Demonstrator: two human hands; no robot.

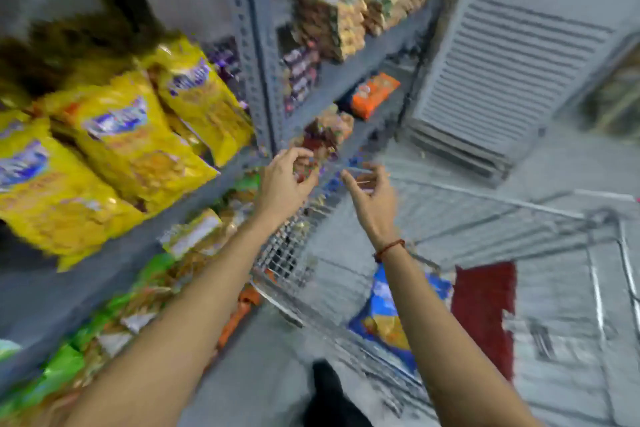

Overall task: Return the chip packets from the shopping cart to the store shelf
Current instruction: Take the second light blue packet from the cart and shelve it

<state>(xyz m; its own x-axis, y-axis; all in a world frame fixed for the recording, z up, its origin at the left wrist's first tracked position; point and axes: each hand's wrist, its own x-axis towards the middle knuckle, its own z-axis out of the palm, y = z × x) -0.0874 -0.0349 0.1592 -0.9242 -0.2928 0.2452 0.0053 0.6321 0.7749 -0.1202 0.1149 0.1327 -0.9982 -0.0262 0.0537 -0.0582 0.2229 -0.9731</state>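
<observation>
Chip packet (388, 315): blue with yellow print, lying in the wire shopping cart (485, 218), partly behind the right forearm.
Left hand (287, 180): empty, fingers loosely curled.
Right hand (372, 192): empty, fingers spread.
Shelf (194, 198): grey, yellow packets (114, 149) stocked.
Image: motion-blurred.

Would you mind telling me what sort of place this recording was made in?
Most likely a small grocery shop aisle: grey metal shelves stocked with yellow snack bags, and a wire shopping cart holding a blue chip packet beside them.
</observation>
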